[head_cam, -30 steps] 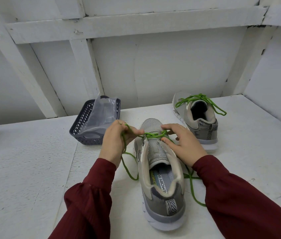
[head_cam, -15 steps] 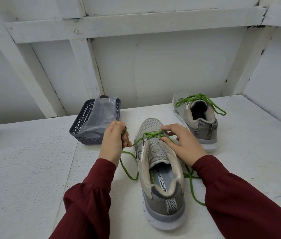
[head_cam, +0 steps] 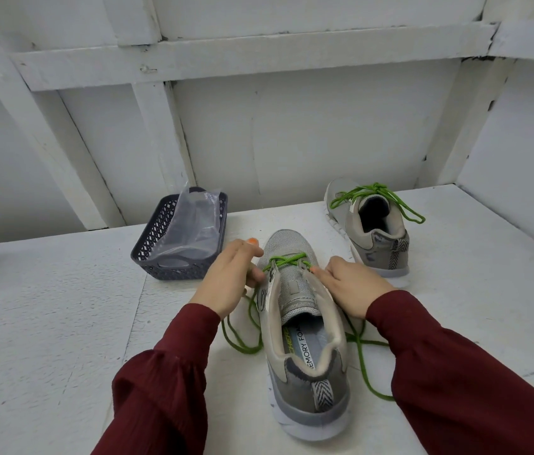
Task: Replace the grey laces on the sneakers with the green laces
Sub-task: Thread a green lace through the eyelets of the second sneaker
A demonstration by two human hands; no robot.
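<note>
- Your left hand (head_cam: 231, 277) pinches the green lace (head_cam: 287, 260) at the left eyelet row of the near sneaker (head_cam: 305, 356). Your right hand (head_cam: 352, 285) curls onto the right eyelet edge; whether it also grips lace cannot be told.
- The near sneaker stands heel toward you on the surface (head_cam: 45, 323), laced only across the eyelets nearest the toe. The far sneaker (head_cam: 370, 231), well apart at back right, already wears green.
- Likely slip: a hard one-sided pull would slide the lace through and leave one end too short to tie.
- The loose loop (head_cam: 242, 343) lies under your left wrist, and the long tail (head_cam: 365, 372) runs beside your right sleeve. Either could snag and drag the sneaker askew.
- With most eyelets open and the tongue loose, a skipped hole or a crossing caught under the tongue would likely mean unthreading.
- The basket (head_cam: 160, 257) sits just beyond your left hand; a wide pull might knock it.
</note>
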